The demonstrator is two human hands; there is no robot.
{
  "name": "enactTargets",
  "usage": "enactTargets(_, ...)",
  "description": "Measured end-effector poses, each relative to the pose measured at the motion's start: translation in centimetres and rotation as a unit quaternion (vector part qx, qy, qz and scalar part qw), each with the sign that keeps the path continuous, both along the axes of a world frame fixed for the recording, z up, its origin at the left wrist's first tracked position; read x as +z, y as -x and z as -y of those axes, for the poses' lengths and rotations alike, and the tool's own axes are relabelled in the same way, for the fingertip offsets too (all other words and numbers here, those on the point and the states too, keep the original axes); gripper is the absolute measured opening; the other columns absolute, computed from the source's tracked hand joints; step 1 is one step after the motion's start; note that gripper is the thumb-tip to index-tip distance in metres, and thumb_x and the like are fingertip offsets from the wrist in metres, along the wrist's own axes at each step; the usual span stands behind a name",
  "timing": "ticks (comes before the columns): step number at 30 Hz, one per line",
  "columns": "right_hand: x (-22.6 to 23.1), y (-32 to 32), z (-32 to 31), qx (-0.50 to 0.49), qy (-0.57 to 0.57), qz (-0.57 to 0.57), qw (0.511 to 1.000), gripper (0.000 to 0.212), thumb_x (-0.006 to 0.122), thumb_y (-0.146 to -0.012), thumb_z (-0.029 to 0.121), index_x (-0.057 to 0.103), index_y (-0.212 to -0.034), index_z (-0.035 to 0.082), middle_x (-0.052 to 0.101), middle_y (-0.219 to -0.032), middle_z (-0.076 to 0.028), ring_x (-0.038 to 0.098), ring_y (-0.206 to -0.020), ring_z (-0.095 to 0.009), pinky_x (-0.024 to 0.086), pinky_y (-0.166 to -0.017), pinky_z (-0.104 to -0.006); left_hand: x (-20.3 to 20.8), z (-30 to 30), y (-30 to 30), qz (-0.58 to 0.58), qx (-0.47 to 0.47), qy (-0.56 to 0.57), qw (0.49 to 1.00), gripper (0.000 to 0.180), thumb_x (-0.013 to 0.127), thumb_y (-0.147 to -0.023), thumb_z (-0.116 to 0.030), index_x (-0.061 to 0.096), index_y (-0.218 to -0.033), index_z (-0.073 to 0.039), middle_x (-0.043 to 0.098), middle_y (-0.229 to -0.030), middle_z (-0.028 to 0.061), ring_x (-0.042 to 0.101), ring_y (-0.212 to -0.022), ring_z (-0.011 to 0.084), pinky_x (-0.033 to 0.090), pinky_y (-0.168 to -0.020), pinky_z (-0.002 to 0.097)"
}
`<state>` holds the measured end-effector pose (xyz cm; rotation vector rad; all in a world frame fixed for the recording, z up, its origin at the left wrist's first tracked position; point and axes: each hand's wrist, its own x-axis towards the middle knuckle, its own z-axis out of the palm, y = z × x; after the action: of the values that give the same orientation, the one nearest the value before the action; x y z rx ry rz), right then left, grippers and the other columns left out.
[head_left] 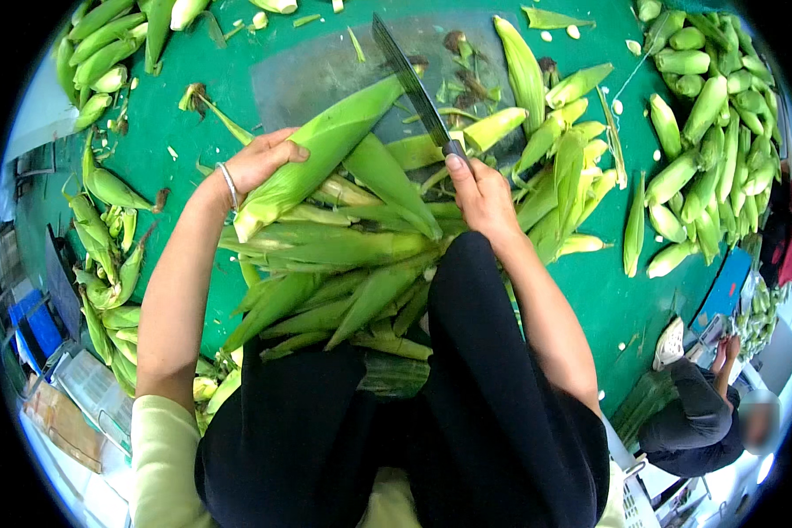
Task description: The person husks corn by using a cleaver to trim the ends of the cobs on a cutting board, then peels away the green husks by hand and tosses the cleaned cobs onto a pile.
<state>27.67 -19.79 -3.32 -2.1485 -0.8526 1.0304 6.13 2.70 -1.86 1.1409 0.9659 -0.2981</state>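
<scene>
My left hand [260, 163] is wrapped round a large ear of corn [326, 150] in its green husk, tilted with one end up toward the knife. In my right hand [482, 195] is the dark handle of a long-bladed knife [411, 81], its blade pointing up and to the left, close to the ear's far end. Beneath the held ear, between my knees, lies a heap of corn husks and husked ears [343, 246]. A grey cutting mat [299, 84] lies beyond my hands, with dark silk scraps and a cut ear [495, 129] on it.
Several ears of corn [565, 167] lie just right of the knife. A large corn pile [713, 158] stands at the far right, another [106, 44] at the far left. Husks [110, 255] line the left side. Another person [691, 414] sits at lower right on the green floor [590, 299].
</scene>
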Motion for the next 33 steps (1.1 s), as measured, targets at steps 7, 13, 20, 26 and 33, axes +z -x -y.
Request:
enactTargets(7, -0.1, 0.8, -2.3, 0.016, -0.056, 0.014, 0.998, 0.05, 0.045, -0.09, 0.043, 0.055, -0.079, -0.005, 0.056, -0.062, -0.023, 0.059, -0.062, -0.04, 0.046, -0.059, -0.0436, 0.7, -1.5, 0.5, -0.023, -0.042, 0.042, 0.998, 0.06, 0.056, -0.073, -0.028, 0.043, -0.127, -0.004, 0.056, -0.109, 0.0106, 0.056, -0.091, 0.0178, 0.048, -0.077, 0.0301)
enactTargets(13, -2.1, -0.2, -2.0, -0.06, 0.013, -0.081, 0.995, 0.06, 0.041, -0.089, 0.051, 0.053, -0.068, -0.004, 0.052, -0.054, -0.014, 0.054, -0.055, -0.026, 0.044, -0.058, -0.0383, -0.7, 0.9, 3.4, 0.01, 0.109, 0.232, 0.967, 0.062, 0.047, -0.078, -0.042, 0.042, -0.124, 0.0, 0.055, -0.106, 0.0181, 0.06, -0.084, 0.0272, 0.054, -0.065, 0.0362)
enactTargets(20, -1.5, 1.8, 0.2, -0.023, -0.011, -0.044, 0.999, 0.048, 0.041, -0.091, 0.042, 0.053, -0.072, 0.0, 0.049, -0.053, -0.009, 0.049, -0.05, -0.02, 0.039, -0.05, -0.0356, 2.4, 2.0, 6.6, 0.188, 0.298, 0.366, 0.861, 0.064, 0.035, -0.085, -0.052, 0.035, -0.13, -0.006, 0.053, -0.104, 0.0293, 0.061, -0.076, 0.0374, 0.055, -0.05, 0.0398)
enactTargets(26, 1.2, 1.9, 2.3, -0.064, -0.068, -0.055, 0.994, 0.048, 0.04, -0.093, 0.039, 0.048, -0.062, 0.004, 0.046, -0.048, -0.003, 0.044, -0.042, -0.013, 0.036, -0.043, -0.0285, 20.9, -15.1, 1.5, 0.703, 0.353, 0.083, 0.611, 0.058, 0.046, -0.088, -0.038, 0.032, -0.133, -0.005, 0.046, -0.123, 0.0261, 0.055, -0.105, 0.0303, 0.05, -0.083, 0.0366)
enactTargets(33, 0.4, 3.6, 3.0, -0.039, -0.05, -0.066, 0.996, 0.047, 0.042, -0.092, 0.04, 0.048, -0.065, 0.002, 0.047, -0.052, -0.005, 0.045, -0.049, -0.013, 0.037, -0.049, -0.029, 11.2, -8.1, 11.4, 0.444, 0.412, -0.087, 0.791, 0.044, 0.045, -0.09, -0.035, 0.049, -0.117, -0.001, 0.062, -0.099, 0.0183, 0.064, -0.082, 0.0256, 0.054, -0.067, 0.0331)
